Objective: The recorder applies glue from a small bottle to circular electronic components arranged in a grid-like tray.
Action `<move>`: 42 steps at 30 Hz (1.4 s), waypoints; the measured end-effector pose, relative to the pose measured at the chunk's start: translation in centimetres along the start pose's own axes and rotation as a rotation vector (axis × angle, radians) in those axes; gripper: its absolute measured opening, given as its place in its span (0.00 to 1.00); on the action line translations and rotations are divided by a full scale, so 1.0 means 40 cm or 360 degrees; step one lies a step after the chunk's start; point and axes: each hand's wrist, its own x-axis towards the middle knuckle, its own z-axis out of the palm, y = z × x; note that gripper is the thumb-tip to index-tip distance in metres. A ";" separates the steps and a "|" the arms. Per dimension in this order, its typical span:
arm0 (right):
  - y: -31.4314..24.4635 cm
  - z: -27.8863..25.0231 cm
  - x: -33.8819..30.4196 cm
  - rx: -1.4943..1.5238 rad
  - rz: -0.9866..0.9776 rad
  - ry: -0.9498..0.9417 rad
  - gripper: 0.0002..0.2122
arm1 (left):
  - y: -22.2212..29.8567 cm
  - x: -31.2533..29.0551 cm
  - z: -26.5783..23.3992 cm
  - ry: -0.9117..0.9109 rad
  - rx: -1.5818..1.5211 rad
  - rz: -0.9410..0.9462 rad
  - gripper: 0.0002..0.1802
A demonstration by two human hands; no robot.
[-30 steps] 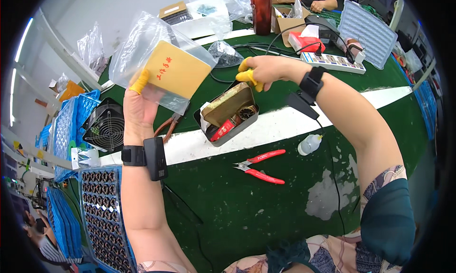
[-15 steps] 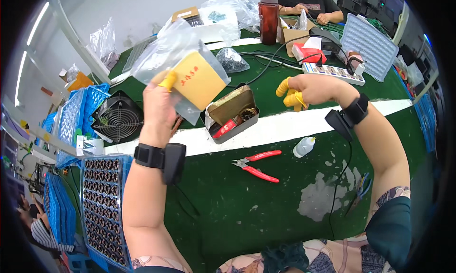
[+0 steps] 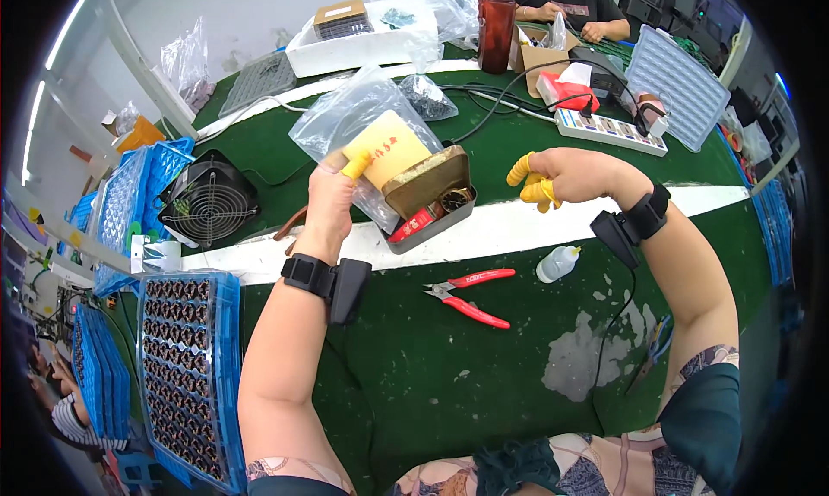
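My left hand (image 3: 331, 194), a yellow finger cot on its thumb, is closed on a clear plastic bag (image 3: 332, 116) with a yellow paper packet (image 3: 390, 149) in or against it. The packet's lower edge is behind the raised lid of an open metal tin (image 3: 429, 183). Inside the tin lie a red packet (image 3: 414, 225) and a dark round item. My right hand (image 3: 577, 176) hovers right of the tin, empty, its finger-cotted fingers loosely bent with tips apart. Red-handled nippers (image 3: 473, 296) and a small white dropper bottle (image 3: 558, 265) lie on the green mat below.
On the left are a black fan (image 3: 211, 204) and a blue tray of small dark parts (image 3: 179, 366). A white power strip (image 3: 611, 132), cables and a dark red bottle (image 3: 496, 31) stand farther back. Another person (image 3: 570, 8) works across the table. Blue-handled pliers (image 3: 661, 345) lie near my right forearm.
My left hand has moved right and slightly down, bringing the bag and yellow packet to the tin's raised lid. My right hand has barely moved.
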 end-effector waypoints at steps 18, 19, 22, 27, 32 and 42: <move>0.148 0.039 -0.248 0.0610 0.0022 0.0350 0.16 | -0.002 -0.068 -0.061 0.0268 0.0177 -0.0528 0.11; 0.145 0.043 -0.254 0.0591 0.0044 0.0357 0.16 | -0.006 -0.066 -0.056 0.0318 0.0177 -0.0544 0.11; 0.160 0.044 -0.262 0.0622 0.0054 0.0382 0.16 | -0.005 -0.046 -0.048 0.0480 0.0163 -0.0630 0.12; 0.201 0.056 -0.237 0.0723 0.0127 0.0392 0.15 | 0.004 -0.030 -0.025 0.0485 0.0199 -0.0807 0.15; 0.135 0.021 -0.167 0.0485 0.0059 0.0370 0.14 | -0.024 0.003 -0.027 0.0494 0.0213 -0.0676 0.16; -0.177 0.025 0.032 -0.0480 -0.0272 0.0607 0.17 | 0.027 -0.005 -0.025 0.0144 -0.0406 0.0255 0.32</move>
